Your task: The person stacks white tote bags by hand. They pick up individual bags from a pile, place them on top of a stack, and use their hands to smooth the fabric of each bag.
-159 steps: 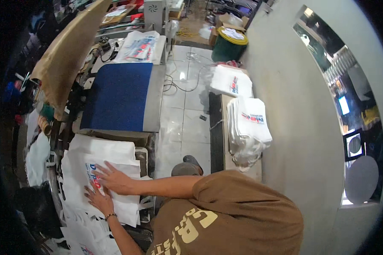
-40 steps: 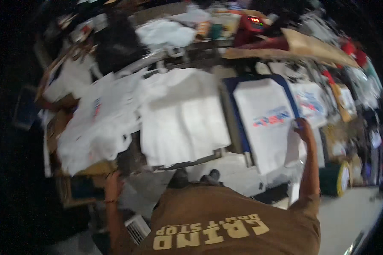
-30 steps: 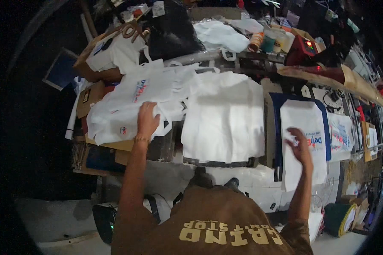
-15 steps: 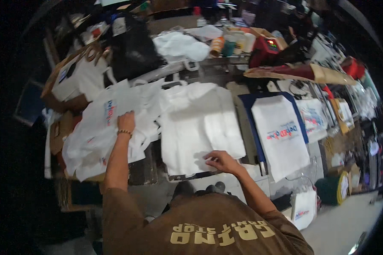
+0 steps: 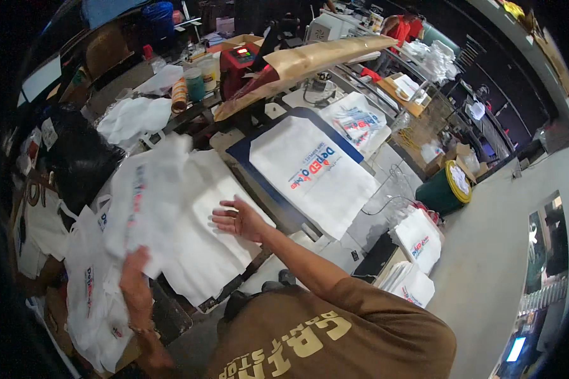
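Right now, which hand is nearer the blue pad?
Right. The right hand is just left of the blue pad; the left hand is farther left, holding a white bag.

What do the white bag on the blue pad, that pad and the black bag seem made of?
White bag: probably non-woven fabric, matte, with a soft, even surface. Blue pad: perhaps cloth-covered; only a dull border shows. Black bag: likely thin plastic, given its crinkled, slightly shiny folds.

- Open air over the white stack (image 5: 205,246), between lifted bag (image 5: 144,202) and right hand (image 5: 240,220).
- Brown panel (image 5: 316,58) rises beyond the blue pad (image 5: 243,151).
- Black sack (image 5: 76,158) bulks at left.
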### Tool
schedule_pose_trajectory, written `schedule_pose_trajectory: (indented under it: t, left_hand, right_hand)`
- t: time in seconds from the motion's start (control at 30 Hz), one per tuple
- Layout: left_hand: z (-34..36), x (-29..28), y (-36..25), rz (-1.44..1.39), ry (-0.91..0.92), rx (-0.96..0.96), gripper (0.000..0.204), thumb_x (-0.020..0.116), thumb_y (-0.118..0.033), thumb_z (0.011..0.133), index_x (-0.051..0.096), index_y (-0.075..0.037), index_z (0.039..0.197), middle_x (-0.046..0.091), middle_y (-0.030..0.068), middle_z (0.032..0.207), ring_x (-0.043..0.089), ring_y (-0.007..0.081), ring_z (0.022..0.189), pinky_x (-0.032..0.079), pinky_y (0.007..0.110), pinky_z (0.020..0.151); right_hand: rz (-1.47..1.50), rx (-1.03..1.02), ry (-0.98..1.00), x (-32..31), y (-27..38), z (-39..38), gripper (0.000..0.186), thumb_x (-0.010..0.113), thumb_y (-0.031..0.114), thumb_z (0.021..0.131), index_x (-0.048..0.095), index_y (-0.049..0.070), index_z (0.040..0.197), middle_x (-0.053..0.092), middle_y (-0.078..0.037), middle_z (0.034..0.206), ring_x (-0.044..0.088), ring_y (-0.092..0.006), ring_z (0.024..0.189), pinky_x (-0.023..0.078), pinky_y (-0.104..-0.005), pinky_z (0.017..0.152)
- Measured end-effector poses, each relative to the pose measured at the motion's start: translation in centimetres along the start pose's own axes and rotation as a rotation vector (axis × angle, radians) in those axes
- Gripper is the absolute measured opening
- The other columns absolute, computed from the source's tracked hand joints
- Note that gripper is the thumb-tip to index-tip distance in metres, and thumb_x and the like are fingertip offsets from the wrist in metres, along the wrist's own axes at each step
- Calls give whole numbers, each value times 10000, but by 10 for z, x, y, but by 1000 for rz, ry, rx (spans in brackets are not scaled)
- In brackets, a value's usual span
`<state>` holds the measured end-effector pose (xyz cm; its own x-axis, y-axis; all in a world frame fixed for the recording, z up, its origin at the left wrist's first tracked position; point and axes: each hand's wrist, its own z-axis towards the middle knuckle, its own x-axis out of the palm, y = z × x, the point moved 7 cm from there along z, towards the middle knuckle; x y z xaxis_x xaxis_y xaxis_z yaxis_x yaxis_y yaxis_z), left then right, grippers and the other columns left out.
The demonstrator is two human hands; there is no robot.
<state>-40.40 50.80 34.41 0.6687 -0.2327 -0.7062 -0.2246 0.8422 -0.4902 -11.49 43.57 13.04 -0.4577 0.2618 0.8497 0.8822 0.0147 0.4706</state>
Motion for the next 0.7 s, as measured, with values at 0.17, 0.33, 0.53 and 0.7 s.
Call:
schedule_pose_trajectory:
  t: [0.17, 0.33, 0.53, 0.7]
  left_hand:
    - [-63, 81, 7, 29, 203, -56, 199, 510, 13, 874, 689, -5, 959, 685, 148, 1184, 596, 358, 1215, 384, 512, 1108]
    - [-91, 115, 19, 73, 438, -106, 275, 550, 18, 821, 694, -31, 1051, 664, 149, 1221, 574, 345, 1238, 399, 488, 1095]
    - [-53, 124, 88, -153, 80, -601, 364, 687, -127, 856, 651, -23, 1203, 617, 193, 1252, 560, 360, 1196, 417, 461, 1048]
    - [-20, 151, 133, 240, 111, -592, 567, 830, -335, 757, 656, -59, 1221, 488, 205, 1275, 462, 392, 1186, 413, 471, 1012]
  right_hand:
    - [-44, 27, -45, -16, 33, -20, 1003, 525, 830, 792, 535, 1, 1355, 580, -236, 1338, 579, -330, 1224, 428, -453, 1084]
    - [-482, 95, -161, -116, 23, -48, 898, 711, 475, 893, 271, 12, 1524, 476, -171, 1461, 441, -272, 1359, 323, -378, 1139]
    - [-815, 21, -149, -30, 20, -72, 928, 792, 70, 800, 232, -15, 1535, 455, -178, 1478, 447, -247, 1351, 327, -341, 1135]
    - [-987, -16, -182, -32, 25, -68, 882, 789, 67, 804, 269, -4, 1513, 528, -199, 1396, 525, -248, 1274, 432, -329, 1052]
